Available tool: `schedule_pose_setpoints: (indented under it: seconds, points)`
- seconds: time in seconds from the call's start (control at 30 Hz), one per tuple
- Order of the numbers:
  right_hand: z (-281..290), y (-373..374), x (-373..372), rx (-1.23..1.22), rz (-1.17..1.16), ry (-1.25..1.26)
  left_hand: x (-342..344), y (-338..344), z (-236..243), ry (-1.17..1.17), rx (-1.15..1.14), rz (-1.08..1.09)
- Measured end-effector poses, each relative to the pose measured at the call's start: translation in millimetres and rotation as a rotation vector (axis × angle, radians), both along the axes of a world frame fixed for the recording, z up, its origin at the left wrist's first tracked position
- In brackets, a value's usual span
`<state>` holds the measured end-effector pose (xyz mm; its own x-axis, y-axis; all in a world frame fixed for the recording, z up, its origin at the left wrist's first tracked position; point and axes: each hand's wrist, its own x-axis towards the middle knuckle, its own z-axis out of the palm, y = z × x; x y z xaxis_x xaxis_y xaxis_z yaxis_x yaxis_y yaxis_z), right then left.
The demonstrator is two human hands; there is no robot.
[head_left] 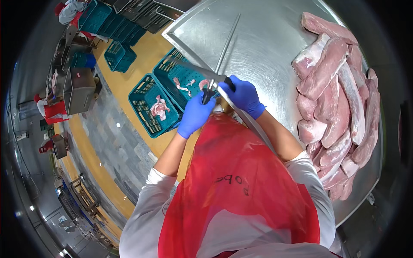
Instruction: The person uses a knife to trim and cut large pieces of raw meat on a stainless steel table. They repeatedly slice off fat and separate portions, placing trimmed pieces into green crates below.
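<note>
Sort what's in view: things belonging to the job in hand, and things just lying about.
Job in hand:
knife in right hand
sharpening rod in left hand

Lying about, untouched now:
raw meat pile on metal table
meat scraps in teal crates

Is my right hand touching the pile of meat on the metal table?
Apart. The head view shows a broad stretch of metal table between your right hand, which grips the knife, and the pile of meat.
</note>
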<state>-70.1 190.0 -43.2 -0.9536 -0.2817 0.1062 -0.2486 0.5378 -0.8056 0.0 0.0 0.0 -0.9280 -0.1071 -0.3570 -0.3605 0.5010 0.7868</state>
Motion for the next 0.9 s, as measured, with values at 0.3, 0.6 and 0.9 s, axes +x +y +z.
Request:
schedule_pose_setpoints:
  seconds: [0.3, 0.6, 0.9]
  points:
    - [-86, 198, -97, 0.256, -0.348, -0.005, -13, -107, -11, 0.371, -0.206, 0.144]
    - [115, 69, -112, -0.416, 0.120, -0.251, -80, -157, 89, 0.903, -0.938, -0.156]
    - [-129, 72, -57, 0.296, 0.111, -0.232, -59, -138, 98, 0.498, -0.620, 0.060]
